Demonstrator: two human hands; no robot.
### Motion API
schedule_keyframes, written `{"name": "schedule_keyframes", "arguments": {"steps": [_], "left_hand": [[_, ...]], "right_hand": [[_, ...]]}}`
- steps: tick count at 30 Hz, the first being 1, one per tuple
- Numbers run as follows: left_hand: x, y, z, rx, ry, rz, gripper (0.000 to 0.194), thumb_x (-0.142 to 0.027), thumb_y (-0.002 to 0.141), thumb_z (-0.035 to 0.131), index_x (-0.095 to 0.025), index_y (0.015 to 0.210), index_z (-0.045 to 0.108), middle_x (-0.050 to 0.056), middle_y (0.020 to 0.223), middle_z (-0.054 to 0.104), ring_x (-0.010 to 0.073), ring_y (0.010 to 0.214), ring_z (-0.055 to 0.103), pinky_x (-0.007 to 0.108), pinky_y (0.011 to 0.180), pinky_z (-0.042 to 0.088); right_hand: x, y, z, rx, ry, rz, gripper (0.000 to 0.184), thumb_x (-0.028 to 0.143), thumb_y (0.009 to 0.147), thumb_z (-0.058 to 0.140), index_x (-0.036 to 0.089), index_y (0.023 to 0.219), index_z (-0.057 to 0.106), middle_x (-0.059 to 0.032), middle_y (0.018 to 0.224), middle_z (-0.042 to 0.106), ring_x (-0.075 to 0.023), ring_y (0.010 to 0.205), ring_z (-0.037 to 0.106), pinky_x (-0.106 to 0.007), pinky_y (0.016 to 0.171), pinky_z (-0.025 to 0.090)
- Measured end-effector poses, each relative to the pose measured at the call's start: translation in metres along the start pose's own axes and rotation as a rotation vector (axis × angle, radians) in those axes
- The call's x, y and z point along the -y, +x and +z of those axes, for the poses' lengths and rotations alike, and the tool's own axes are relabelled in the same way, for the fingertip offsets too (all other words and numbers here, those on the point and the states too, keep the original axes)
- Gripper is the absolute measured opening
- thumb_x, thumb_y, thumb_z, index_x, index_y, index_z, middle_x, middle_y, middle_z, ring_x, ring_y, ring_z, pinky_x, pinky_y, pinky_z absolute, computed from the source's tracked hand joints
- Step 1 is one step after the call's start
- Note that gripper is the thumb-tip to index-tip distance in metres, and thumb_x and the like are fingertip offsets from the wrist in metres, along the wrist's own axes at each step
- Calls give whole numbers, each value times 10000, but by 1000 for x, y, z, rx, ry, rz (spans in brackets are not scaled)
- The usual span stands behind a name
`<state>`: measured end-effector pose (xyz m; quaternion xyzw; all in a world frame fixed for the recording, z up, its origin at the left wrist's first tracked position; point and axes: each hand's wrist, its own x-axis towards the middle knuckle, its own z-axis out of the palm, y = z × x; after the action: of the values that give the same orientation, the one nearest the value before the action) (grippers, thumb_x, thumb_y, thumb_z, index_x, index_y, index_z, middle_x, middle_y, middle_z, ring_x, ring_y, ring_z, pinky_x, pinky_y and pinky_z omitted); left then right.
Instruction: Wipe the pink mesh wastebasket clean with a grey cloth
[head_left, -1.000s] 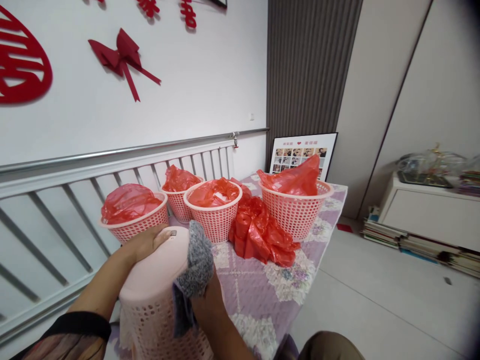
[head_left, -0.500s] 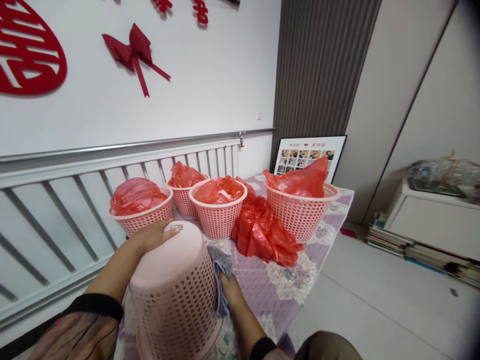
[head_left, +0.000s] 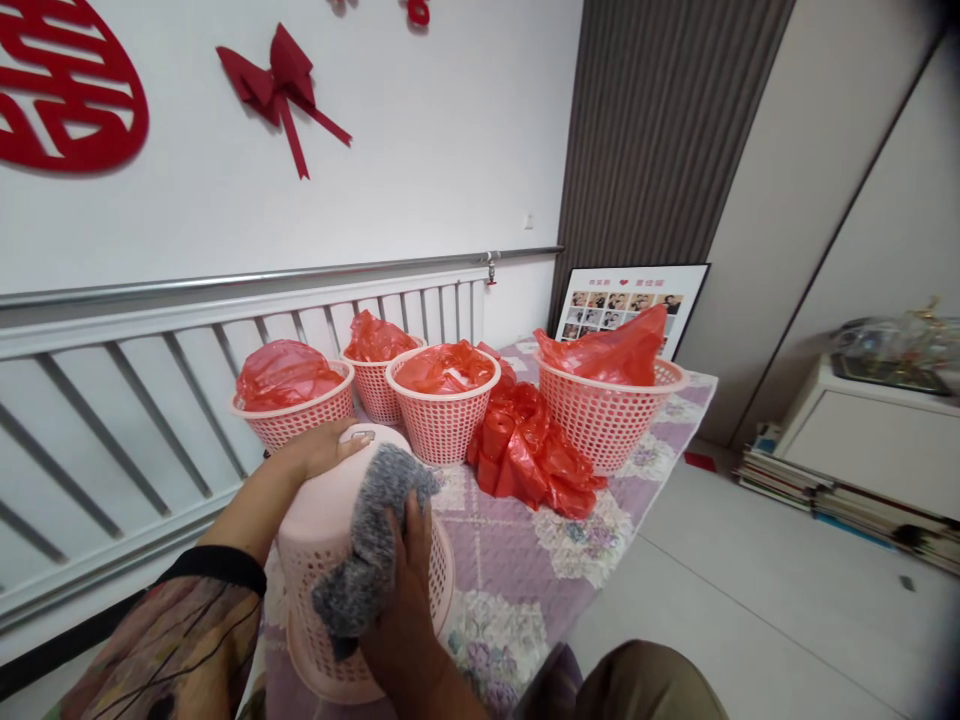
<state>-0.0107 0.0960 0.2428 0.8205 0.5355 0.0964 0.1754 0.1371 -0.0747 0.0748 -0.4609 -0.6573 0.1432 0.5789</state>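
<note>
L bskt: upright, red bag bulging over rim; poss. bumped if upturned bskt skids back. Lower wall hidden behind L hand/arm; contact w/ upturned one can't tell.
L hand: fingers lie flat on base edge, thumb apart, pinching nothing; might slip if R push is off-centre. Undersides n/v.
Upturned bskt: base up, rim down at near end of desk, between both hands; could tip or twist b/c pressed from one side, poss. dragging the desk cover. Inside n/v; can't tell if rim sits flat.
Grey cloth: draped over base edge & side; may bunch or snag in holes. Hides much of the wall.
R hand: fingers slightly spread, pressing cloth to side; can't tell if pinching it. Palm side hidden; cloth could escape if grip's loose.
Back bskt: partly behind mid bskt; both w/ red bags, contents n/v.
Bag heap: loose red film + roll beside mid bskt; prob. slides if cover's tugged. Bag count unclear.
R bskt: bag stands tall, blocks part of photo board; small print unreadable.
</note>
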Motion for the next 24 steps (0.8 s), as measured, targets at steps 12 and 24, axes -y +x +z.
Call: {"name": "schedule_keyframes", "arguments": {"steps": [12,24], "left_hand": [[3,1,0,-17,21,-13,848,-795,868,410,-226,1479,557,134,1534,627,346,1384,601,473,1202,416],[0,1,0,-20,27,4,870,-820,868,367,-232,1479,560,108,1504,659,323,1369,616,437,1191,434]], "right_hand": [[-116,-145,32,-57,-521,-124,1034,-95,806,592,437,1642,299,-34,1696,394,-311,1610,176,-479,1067,632],[3,-10,13,-80,-495,-478,662,273,861,723,324,1505,576,-58,1683,434,-471,1595,218,-757,1224,320]]}}
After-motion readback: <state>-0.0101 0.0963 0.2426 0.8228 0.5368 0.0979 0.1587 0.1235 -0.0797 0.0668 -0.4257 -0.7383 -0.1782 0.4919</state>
